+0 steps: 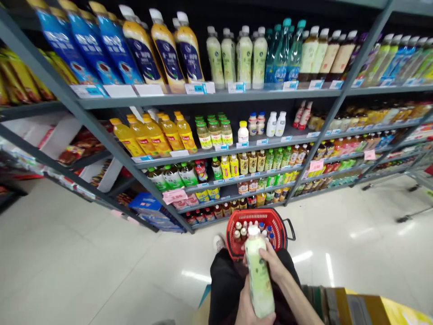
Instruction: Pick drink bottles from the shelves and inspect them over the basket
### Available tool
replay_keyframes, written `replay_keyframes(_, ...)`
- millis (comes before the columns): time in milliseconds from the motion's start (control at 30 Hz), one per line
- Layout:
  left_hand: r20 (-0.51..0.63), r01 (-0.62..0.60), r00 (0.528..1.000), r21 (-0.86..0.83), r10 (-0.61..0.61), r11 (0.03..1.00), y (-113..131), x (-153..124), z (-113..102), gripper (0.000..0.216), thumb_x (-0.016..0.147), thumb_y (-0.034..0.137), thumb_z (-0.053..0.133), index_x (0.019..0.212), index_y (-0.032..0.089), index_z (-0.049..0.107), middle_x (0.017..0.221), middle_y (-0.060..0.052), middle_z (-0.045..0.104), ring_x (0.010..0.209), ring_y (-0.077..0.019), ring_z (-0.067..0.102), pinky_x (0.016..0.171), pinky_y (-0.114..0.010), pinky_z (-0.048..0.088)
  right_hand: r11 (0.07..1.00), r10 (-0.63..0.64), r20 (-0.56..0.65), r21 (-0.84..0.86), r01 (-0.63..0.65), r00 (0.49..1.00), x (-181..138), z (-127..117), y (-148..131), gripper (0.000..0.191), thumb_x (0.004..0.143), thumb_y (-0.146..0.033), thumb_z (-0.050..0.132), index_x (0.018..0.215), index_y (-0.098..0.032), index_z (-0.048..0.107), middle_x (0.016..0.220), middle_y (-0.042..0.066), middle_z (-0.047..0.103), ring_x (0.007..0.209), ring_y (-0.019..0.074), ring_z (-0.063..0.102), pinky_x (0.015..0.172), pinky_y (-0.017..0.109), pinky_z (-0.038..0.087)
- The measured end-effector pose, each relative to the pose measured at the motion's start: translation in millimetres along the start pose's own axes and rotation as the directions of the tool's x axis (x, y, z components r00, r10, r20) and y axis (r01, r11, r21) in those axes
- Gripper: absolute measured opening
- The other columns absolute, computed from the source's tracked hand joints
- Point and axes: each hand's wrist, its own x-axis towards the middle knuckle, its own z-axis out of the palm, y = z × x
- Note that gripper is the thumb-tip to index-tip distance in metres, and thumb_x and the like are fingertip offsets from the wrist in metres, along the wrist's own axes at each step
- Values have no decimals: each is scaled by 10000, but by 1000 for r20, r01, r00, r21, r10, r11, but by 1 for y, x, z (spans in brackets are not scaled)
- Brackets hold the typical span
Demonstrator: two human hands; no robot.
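A pale green drink bottle (259, 276) with a white cap stands tilted in front of my lap, cap end away from me. My left hand (249, 303) is wrapped round its lower part. Higher up, the fingers of my right hand (273, 262) close on the bottle's right side. Just beyond the cap, a red shopping basket (231, 246) sits on the floor near my feet. Several small bottles (241, 231) with white or blue caps stand inside it, partly hidden by the held bottle.
Grey shelves (216, 95) full of drinks run across in front. Similar pale green bottles (245, 58) stand on the upper shelf. At left is a blue box (150, 207); cart wheels (404, 219) show at right. Yellow and brown packages (358, 307) lie beside me.
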Motion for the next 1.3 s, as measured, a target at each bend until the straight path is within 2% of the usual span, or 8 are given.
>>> replay_keyframes(67, 61, -2, 998, -208, 15, 978, 9, -12, 17, 1013, 575, 514, 908, 1448, 204, 499, 1148, -158, 702, 1007, -375, 694, 865, -479, 581, 987, 78, 43, 141, -83, 996, -8, -2, 8, 702, 721, -591, 799, 1292, -233, 604, 956, 83, 741, 783, 255, 708, 709, 384, 593)
replay_keyframes(133, 118, 93, 992, -363, -53, 927, 12, -20, 25, 997, 612, 546, 893, 1451, 192, 488, 1095, -151, 717, 880, -325, 719, 778, -446, 598, 969, 112, 63, 215, -123, 992, -15, -4, 13, 739, 695, -644, 783, 1249, -182, 625, 911, 108, 756, 750, 272, 717, 653, 382, 601)
replay_keyframes(200, 55, 151, 989, -442, -141, 884, 9, -24, 24, 901, 747, 615, 779, 1472, 180, 466, 1056, -147, 737, 821, -296, 733, 763, -444, 608, 951, 160, 67, 256, -172, 985, -20, -8, 18, 731, 722, -709, 706, 1185, -146, 661, 873, 126, 763, 732, 280, 718, 611, 373, 598)
replay_keyframes(267, 78, 185, 983, -443, -168, 877, 4, -25, 19, 882, 790, 608, 749, 1489, 162, 449, 1069, -156, 745, 834, -296, 743, 771, -438, 616, 934, 205, 41, 291, -208, 978, -24, -13, 23, 717, 777, -748, 610, 1147, -139, 684, 853, 130, 767, 711, 274, 713, 575, 356, 585)
replay_keyframes(433, 134, 150, 985, -373, -107, 916, 7, -21, 14, 755, 905, 632, 606, 1436, 105, 505, 1039, -175, 755, 841, -303, 753, 751, -423, 626, 902, 268, -19, 355, -244, 963, -30, -20, 32, 731, 856, -801, 462, 1088, -152, 706, 801, 112, 761, 640, 243, 691, 503, 317, 546)
replay_keyframes(733, 156, 173, 980, -384, -121, 907, 15, -14, 17, 662, 923, 627, 587, 1303, 86, 595, 1002, -175, 768, 762, -285, 762, 694, -405, 630, 880, 311, -63, 395, -263, 948, -28, -25, 41, 721, 857, -836, 426, 945, -172, 693, 632, 46, 687, 505, 189, 640, 384, 245, 445)
replay_keyframes(1033, 154, 197, 977, -402, -146, 894, 18, -15, 18, 646, 914, 623, 612, 1289, 98, 599, 1027, -176, 770, 800, -298, 769, 716, -423, 635, 874, 329, -90, 407, -267, 940, -25, -22, 38, 689, 861, -806, 459, 1067, -184, 672, 701, 40, 713, 529, 202, 665, 440, 286, 509)
replay_keyframes(1300, 145, 185, 980, -399, -138, 898, 14, -15, 18, 639, 921, 631, 591, 1258, 89, 612, 1002, -171, 778, 880, -315, 768, 763, -422, 631, 881, 335, -116, 389, -268, 935, -26, -18, 33, 665, 878, -784, 464, 1051, -178, 676, 701, 39, 718, 534, 189, 670, 438, 272, 514)
